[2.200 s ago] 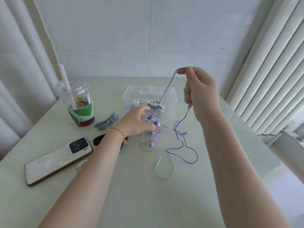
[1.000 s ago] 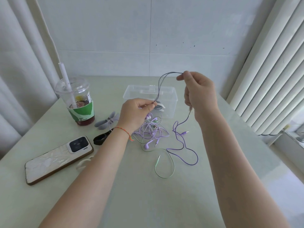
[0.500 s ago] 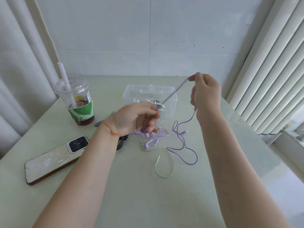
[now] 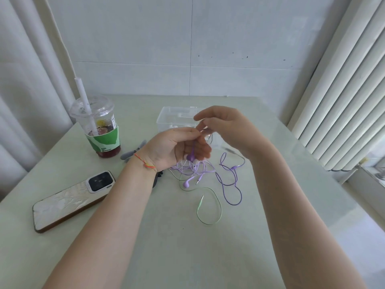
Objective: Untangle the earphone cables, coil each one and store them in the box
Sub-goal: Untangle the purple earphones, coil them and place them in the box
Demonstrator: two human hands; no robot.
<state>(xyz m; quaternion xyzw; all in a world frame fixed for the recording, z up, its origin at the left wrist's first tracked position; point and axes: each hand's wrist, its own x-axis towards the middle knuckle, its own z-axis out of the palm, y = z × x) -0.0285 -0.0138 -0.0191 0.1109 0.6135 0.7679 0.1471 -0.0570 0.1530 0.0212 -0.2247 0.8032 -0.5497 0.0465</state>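
Untangling is the step now. The left hand pinches a purple earbud mid-frame, while the right hand hovers half open, holding nothing I can see. The cables lie knotted below, before the box. Next, gently pull one free.

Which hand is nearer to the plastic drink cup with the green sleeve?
Left. The left hand is raised just right of the plastic drink cup with the green sleeve; the right hand is farther right, in front of the clear plastic box.
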